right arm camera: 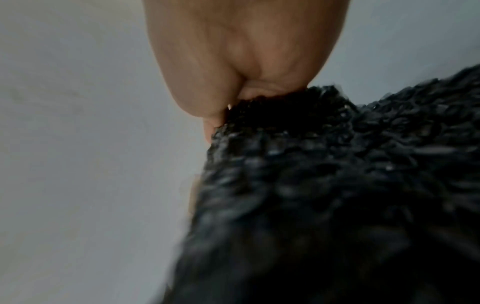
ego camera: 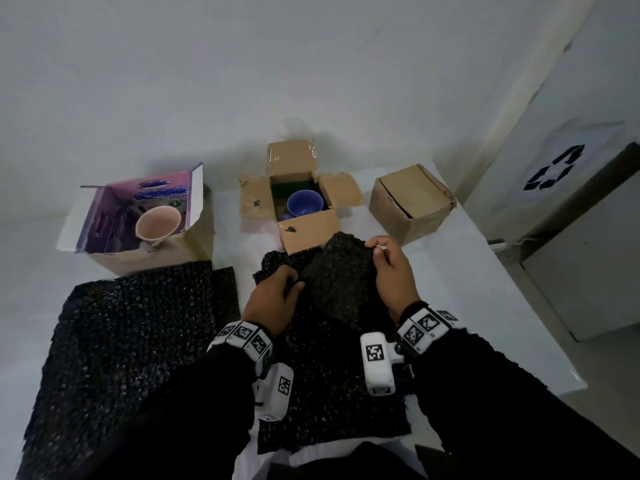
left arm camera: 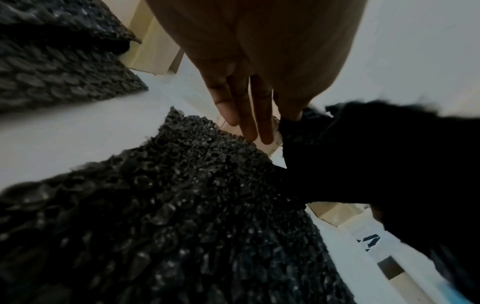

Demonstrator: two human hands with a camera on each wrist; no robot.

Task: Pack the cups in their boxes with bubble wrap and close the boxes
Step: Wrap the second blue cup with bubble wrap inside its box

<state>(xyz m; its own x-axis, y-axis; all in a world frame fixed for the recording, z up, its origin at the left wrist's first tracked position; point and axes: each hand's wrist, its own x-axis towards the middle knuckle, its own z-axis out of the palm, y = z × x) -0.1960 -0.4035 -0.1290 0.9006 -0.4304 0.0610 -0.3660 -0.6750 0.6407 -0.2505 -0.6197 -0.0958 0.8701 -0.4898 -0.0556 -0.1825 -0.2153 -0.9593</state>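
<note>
Both hands pinch one black bubble wrap sheet [ego camera: 337,278], left hand [ego camera: 273,299] and right hand [ego camera: 391,271]; best peel it clear before lining the middle box [ego camera: 301,199] around the blue cup [ego camera: 304,202].

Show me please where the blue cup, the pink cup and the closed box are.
blue cup [ego camera: 304,202]: head view, on its inside bottom.
pink cup [ego camera: 157,221]: head view, on its inside.
closed box [ego camera: 414,190]: head view, on its top flap.
</note>
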